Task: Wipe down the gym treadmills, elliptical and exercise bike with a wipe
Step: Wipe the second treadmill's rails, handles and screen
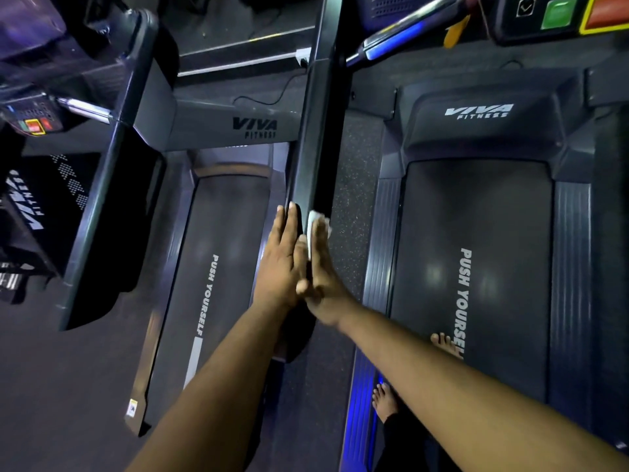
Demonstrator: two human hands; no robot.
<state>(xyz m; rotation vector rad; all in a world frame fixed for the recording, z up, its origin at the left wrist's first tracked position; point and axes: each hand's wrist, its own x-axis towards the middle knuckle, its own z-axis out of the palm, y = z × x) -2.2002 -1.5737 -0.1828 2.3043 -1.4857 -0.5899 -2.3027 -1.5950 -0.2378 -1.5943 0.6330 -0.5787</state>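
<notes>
A dark treadmill side rail (318,137) runs down the middle of the view between two treadmills. My left hand (280,264) lies flat with straight fingers against the rail's left side. My right hand (321,267) presses a white wipe (315,223) against the rail's right side with straight fingers; the wipe shows above and beside my fingertips. The left treadmill belt (218,267) and the right treadmill belt (476,267) both read "PUSH YOURSELF".
My bare feet (384,401) stand on the right treadmill's left side strip, lit blue. A console with green and red buttons (578,11) is at top right. Another console (34,126) and handrail are at left. Speckled floor (354,199) lies between the machines.
</notes>
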